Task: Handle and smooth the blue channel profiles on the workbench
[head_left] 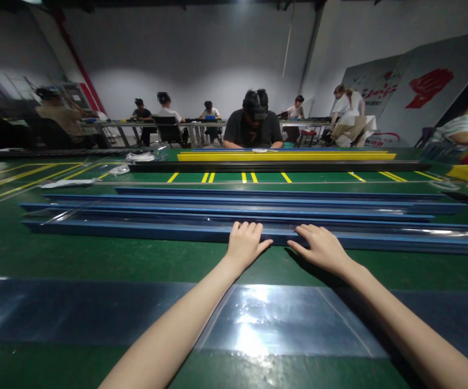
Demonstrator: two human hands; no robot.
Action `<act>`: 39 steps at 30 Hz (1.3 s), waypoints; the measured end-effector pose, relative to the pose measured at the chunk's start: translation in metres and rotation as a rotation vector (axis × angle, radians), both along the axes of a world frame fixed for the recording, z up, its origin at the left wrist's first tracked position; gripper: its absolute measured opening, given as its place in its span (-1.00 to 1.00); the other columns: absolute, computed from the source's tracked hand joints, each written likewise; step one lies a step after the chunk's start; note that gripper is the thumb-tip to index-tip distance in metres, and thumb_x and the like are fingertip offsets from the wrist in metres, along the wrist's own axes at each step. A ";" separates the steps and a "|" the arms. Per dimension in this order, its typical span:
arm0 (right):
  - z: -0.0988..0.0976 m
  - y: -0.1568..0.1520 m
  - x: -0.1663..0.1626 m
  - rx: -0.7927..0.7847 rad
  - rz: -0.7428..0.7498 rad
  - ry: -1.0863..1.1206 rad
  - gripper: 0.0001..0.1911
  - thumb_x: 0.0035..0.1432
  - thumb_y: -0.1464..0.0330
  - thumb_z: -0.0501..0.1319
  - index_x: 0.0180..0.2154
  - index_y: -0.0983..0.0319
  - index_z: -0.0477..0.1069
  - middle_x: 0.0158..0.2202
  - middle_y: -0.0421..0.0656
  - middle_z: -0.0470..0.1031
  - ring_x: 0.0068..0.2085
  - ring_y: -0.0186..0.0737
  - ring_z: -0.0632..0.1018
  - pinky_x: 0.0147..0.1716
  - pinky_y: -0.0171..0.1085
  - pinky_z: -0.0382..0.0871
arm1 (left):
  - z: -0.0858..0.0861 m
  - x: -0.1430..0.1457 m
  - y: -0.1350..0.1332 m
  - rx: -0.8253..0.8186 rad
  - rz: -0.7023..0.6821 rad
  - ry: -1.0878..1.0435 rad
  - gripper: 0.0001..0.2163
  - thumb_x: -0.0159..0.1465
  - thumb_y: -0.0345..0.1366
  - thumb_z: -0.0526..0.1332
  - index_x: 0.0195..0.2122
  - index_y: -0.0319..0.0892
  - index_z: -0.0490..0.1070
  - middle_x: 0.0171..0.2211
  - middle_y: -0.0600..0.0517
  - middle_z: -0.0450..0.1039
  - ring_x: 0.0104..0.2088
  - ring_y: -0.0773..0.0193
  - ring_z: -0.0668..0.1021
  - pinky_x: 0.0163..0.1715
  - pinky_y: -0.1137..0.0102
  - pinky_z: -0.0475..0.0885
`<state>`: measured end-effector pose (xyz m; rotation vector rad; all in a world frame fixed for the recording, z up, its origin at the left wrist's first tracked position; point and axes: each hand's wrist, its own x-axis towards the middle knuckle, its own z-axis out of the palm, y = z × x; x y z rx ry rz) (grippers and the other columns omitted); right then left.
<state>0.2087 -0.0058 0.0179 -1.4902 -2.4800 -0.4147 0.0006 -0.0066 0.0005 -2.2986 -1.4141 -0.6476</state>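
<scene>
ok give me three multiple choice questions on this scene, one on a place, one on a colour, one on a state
1. Where do both hands rest?
A. on the nearest blue strip
B. on the yellow strip
C. on the clear film

2. What colour is the floor surface?
A. red
B. green
C. white

3. How are the hands?
A. clenched in fists
B. flat, palms down
C. gripping a tool

Answers:
1 A: the left hand and right hand lie on the nearest blue strip, short of the yellow strip.
2 B: the floor is green around the clear film.
3 B: fingers are spread flat and hold nothing.
</scene>
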 end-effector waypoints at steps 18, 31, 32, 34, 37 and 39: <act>0.007 0.002 -0.025 -0.034 0.087 0.170 -0.82 0.18 0.30 0.00 -0.37 0.22 0.30 -0.37 -0.14 0.39 -0.32 -0.25 0.39 -0.41 -0.33 0.16 | -0.002 -0.001 0.001 0.044 -0.042 -0.024 -0.74 0.20 -0.09 0.08 -0.38 -0.21 0.35 -0.42 -0.01 0.44 -0.35 0.21 0.42 -0.32 0.30 0.15; 0.014 -0.001 -0.021 -0.003 0.052 0.031 -0.84 0.17 0.34 0.01 -0.40 0.22 0.31 -0.39 -0.16 0.41 -0.33 -0.29 0.41 -0.46 -0.35 0.07 | -0.003 -0.002 0.002 0.072 -0.099 -0.005 -0.75 0.23 -0.13 0.04 -0.37 -0.21 0.34 -0.43 0.01 0.41 -0.37 0.23 0.41 -0.31 0.31 0.16; 0.014 -0.002 -0.019 -0.008 0.045 0.017 -0.83 0.17 0.33 0.01 -0.40 0.22 0.31 -0.39 -0.16 0.42 -0.33 -0.29 0.41 -0.47 -0.35 0.06 | -0.003 -0.002 0.002 0.075 -0.113 0.006 -0.75 0.24 -0.14 0.03 -0.36 -0.21 0.34 -0.43 0.01 0.41 -0.36 0.23 0.41 -0.31 0.31 0.16; 0.016 -0.004 -0.015 -0.013 0.028 -0.008 -0.82 0.17 0.33 0.00 -0.40 0.22 0.31 -0.38 -0.16 0.43 -0.32 -0.28 0.42 -0.49 -0.35 0.04 | -0.003 -0.001 0.002 0.085 -0.140 0.028 -0.76 0.25 -0.15 0.03 -0.34 -0.21 0.34 -0.41 0.00 0.41 -0.35 0.23 0.41 -0.31 0.31 0.16; 0.018 -0.006 -0.007 -0.019 -0.009 -0.030 -0.81 0.17 0.32 -0.02 -0.40 0.21 0.31 -0.37 -0.14 0.44 -0.33 -0.28 0.42 -0.52 -0.35 0.01 | -0.003 -0.002 0.001 0.094 -0.150 0.037 -0.74 0.25 -0.12 0.03 -0.27 -0.20 0.34 -0.38 0.00 0.41 -0.34 0.22 0.41 -0.31 0.31 0.16; 0.019 -0.007 -0.001 -0.025 -0.036 -0.038 -0.80 0.17 0.31 -0.03 -0.40 0.21 0.31 -0.36 -0.15 0.44 -0.34 -0.29 0.43 -0.54 -0.35 -0.01 | -0.003 -0.002 0.002 0.093 -0.140 0.034 -0.73 0.24 -0.10 0.04 -0.24 -0.20 0.34 -0.37 0.00 0.41 -0.33 0.22 0.41 -0.31 0.31 0.15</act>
